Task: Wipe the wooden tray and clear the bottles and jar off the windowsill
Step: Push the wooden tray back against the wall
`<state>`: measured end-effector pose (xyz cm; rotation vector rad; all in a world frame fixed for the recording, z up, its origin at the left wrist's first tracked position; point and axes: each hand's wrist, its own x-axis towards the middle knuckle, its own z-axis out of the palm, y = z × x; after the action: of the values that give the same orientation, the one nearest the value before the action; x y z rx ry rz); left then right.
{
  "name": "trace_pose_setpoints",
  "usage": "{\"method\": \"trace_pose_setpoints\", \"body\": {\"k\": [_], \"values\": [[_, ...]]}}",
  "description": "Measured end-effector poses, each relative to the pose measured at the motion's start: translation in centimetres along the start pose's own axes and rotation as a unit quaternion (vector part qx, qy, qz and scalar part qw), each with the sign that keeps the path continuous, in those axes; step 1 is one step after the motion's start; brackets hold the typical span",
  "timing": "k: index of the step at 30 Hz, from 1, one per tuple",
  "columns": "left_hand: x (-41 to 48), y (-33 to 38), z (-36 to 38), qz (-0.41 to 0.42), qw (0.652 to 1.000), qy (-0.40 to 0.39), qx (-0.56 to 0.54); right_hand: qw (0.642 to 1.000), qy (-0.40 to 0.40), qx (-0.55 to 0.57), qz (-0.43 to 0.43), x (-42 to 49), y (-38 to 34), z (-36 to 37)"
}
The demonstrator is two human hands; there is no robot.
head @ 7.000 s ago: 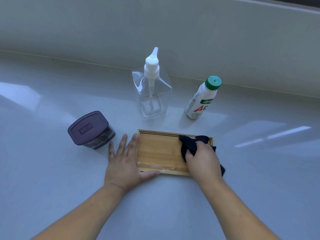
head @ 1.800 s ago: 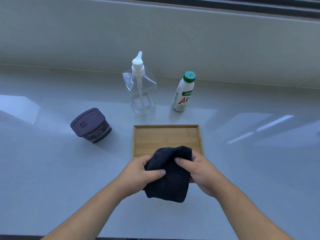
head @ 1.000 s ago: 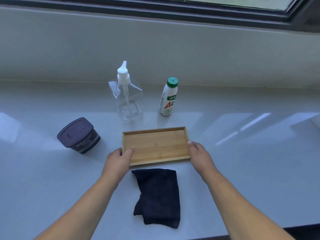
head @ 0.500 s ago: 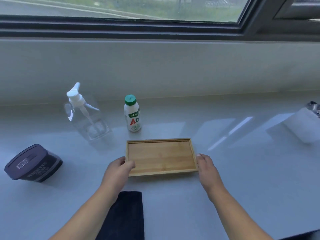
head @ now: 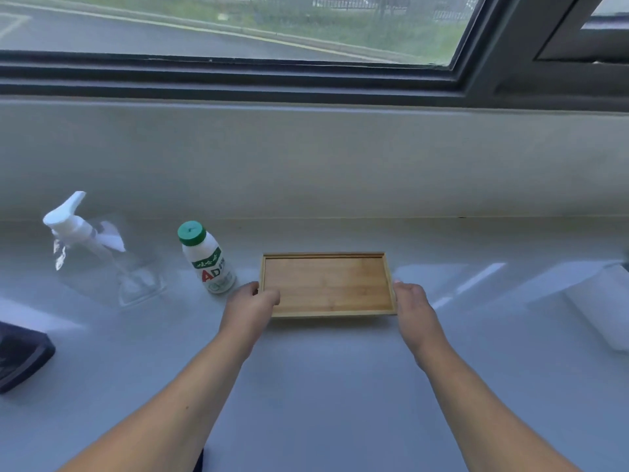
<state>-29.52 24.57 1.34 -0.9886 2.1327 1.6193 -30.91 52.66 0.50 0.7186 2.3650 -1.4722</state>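
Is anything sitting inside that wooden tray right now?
No, the wooden tray shows only bare wood inside, with the left hand and right hand at its ends.

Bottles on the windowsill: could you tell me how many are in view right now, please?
2. The clear pump bottle stands far left; the white green-capped bottle stands just left of the wooden tray. None looks hidden.

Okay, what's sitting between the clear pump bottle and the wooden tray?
In the head view, the white bottle with the green cap stands between the clear pump bottle and the wooden tray.
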Motion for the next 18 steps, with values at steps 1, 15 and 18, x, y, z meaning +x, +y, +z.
{"method": "trace_pose_setpoints", "body": {"k": [1, 15, 18], "values": [[0.6, 0.2, 0.5, -0.004, 1.0, 0.001, 0.003, 1.0, -0.004, -0.003, -0.001, 0.9, -0.2, -0.1], [8.2, 4.5, 3.8, 0.001, 0.999, 0.042, 0.018, 0.999, -0.014, -0.023, -0.027, 10.3, -2.4, 0.8], [9.1, 5.5, 4.5, 0.01, 0.998, 0.05, 0.024, 0.999, -0.006, -0.029, -0.034, 11.2, -2.8, 0.9]]}}
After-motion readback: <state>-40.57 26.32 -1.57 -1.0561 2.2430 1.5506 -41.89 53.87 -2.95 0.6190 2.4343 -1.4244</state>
